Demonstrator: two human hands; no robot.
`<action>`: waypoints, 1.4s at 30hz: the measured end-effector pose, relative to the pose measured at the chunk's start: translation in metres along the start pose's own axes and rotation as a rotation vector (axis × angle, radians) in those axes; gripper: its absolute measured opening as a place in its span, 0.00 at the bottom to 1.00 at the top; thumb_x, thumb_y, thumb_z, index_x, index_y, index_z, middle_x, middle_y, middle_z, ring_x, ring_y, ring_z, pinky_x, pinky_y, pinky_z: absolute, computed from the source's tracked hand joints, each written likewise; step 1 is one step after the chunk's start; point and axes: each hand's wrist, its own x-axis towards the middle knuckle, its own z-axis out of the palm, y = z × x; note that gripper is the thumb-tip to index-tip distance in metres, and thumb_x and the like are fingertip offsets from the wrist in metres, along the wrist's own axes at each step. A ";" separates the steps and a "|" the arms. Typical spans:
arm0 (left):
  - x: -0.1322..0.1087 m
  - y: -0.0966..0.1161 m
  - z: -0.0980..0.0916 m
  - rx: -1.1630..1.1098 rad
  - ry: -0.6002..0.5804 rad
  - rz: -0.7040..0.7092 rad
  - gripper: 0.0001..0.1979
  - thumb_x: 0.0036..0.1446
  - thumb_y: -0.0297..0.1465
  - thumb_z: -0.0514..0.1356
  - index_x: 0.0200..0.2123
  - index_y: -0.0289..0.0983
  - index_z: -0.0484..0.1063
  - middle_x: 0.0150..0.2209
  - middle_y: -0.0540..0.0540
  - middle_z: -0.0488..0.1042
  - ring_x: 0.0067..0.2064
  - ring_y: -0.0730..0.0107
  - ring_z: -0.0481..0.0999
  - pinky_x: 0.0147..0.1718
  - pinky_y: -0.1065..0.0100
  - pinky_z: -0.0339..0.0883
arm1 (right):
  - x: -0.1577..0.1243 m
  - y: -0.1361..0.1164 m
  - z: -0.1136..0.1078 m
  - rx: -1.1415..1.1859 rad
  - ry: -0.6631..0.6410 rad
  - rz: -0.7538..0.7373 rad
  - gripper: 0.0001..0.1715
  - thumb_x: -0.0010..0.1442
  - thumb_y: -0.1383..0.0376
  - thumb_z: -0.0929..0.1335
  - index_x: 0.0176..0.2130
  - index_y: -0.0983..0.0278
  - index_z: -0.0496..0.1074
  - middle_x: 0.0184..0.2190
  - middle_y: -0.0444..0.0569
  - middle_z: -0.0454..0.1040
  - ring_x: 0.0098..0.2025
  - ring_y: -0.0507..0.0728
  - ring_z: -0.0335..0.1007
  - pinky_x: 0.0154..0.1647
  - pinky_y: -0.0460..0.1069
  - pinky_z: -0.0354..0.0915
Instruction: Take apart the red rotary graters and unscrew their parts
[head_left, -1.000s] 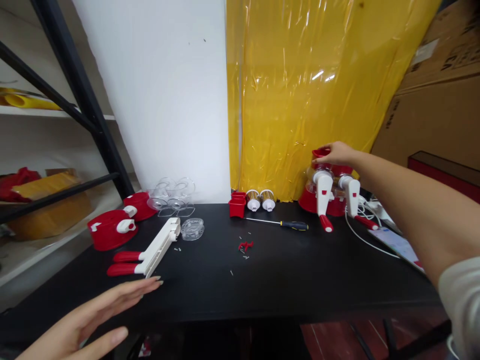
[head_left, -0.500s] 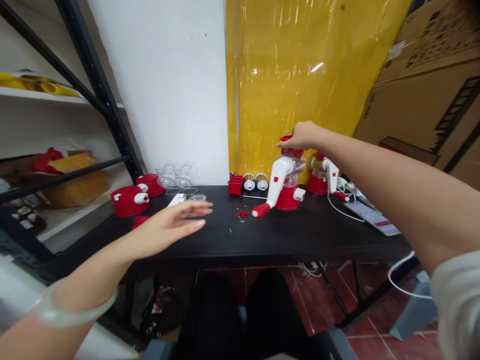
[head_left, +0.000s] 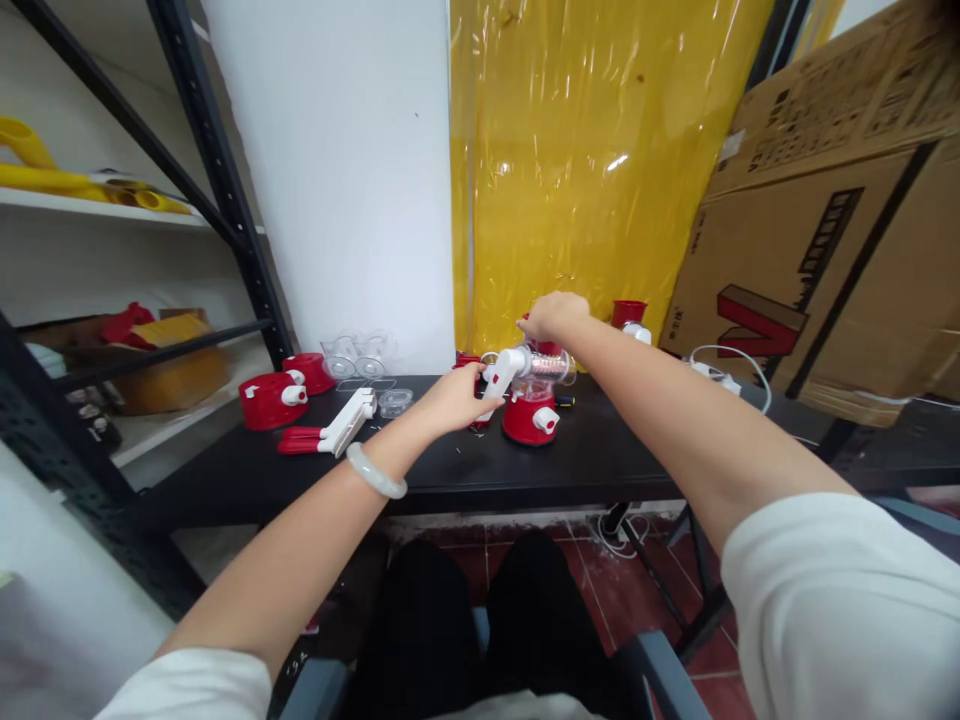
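Note:
A red and white hand-crank grinder (head_left: 529, 400) stands on the black table (head_left: 585, 460), near its middle. My right hand (head_left: 551, 315) rests on its red top, fingers curled over it. My left hand (head_left: 459, 396) is closed round the grinder's white crank handle (head_left: 501, 372) on its left side. A second red and white grinder (head_left: 628, 318) stands farther back to the right.
Two white crank arms with red grips (head_left: 330, 434), two red bases (head_left: 270, 398), clear plastic parts (head_left: 358, 354) and a clear lid (head_left: 395, 402) lie at the table's left. A black metal shelf stands left, large cardboard boxes (head_left: 832, 250) right, a white cable (head_left: 724, 365) beside them.
My right hand has carried the grinder left and nearer along the table. My left hand went from open in the air to gripping its crank. The view pulled back.

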 end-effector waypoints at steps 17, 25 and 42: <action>0.014 -0.018 0.054 0.101 0.265 0.028 0.34 0.56 0.20 0.57 0.66 0.35 0.56 0.60 0.35 0.69 0.58 0.53 0.72 0.56 0.59 0.65 | 0.003 0.001 -0.004 0.065 -0.226 -0.048 0.48 0.52 0.32 0.62 0.52 0.66 0.76 0.51 0.64 0.75 0.55 0.74 0.71 0.52 0.63 0.67; 0.022 -0.037 0.055 0.086 0.213 -0.019 0.41 0.51 0.18 0.60 0.68 0.40 0.54 0.56 0.36 0.74 0.55 0.50 0.75 0.51 0.58 0.67 | 0.005 0.031 0.018 0.403 -0.128 -0.320 0.47 0.55 0.46 0.70 0.64 0.67 0.62 0.63 0.65 0.62 0.62 0.70 0.64 0.62 0.59 0.61; 0.016 -0.016 0.034 -0.097 0.373 0.074 0.37 0.57 0.30 0.61 0.68 0.35 0.52 0.65 0.32 0.62 0.65 0.50 0.63 0.62 0.50 0.59 | 0.005 0.029 0.010 0.991 0.473 -0.208 0.34 0.45 0.53 0.77 0.47 0.64 0.68 0.49 0.57 0.69 0.50 0.62 0.69 0.56 0.60 0.64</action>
